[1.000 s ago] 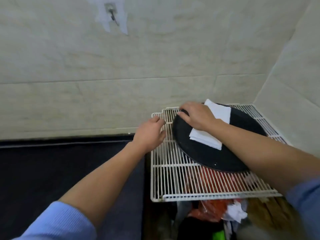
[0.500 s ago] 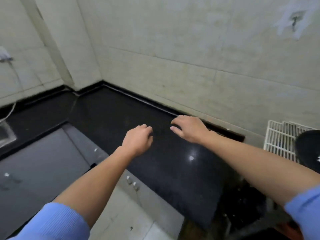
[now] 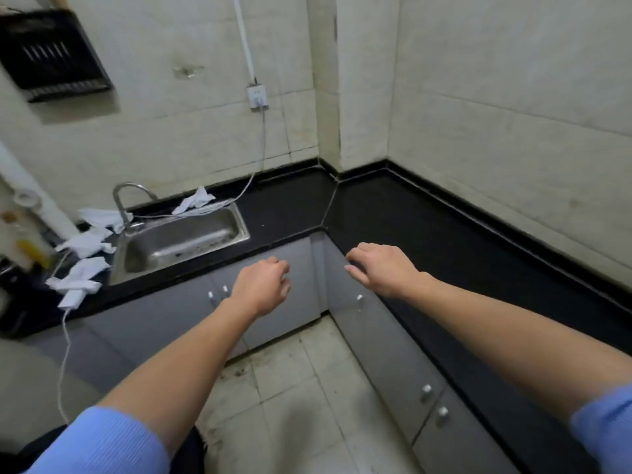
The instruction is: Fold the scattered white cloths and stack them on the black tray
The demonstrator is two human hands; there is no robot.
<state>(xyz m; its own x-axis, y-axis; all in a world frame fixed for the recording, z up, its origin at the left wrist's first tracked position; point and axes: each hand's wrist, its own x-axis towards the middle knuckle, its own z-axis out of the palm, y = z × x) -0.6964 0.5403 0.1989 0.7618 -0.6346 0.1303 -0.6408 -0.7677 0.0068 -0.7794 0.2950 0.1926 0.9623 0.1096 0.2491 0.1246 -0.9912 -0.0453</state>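
The big black counter (image 3: 427, 234) wraps the corner, a steel sink (image 3: 191, 234) is set into its left run, and both bare forearms reach out over the floor in the middle. The left hand (image 3: 261, 285) hangs with fingers loosely curled, gripping nothing. The right hand (image 3: 379, 268) is palm-down, fingers together and relaxed, empty too. The white cloths (image 3: 85, 244) sit far left, crumpled in a heap on the counter beside the sink, with one far cloth (image 3: 195, 201) behind its rim. No black tray in view. Watch the thin white cable (image 3: 263, 138) running down from the wall socket towards those cloths. Snatch one carelessly and, I reckon, the cable drags along, or the far cloth slides into the basin. The nearest cloth (image 3: 82, 271) lies long-ways from near-left to far-right, while the far cloth stretches along the rim, its peak pointing at the wall.
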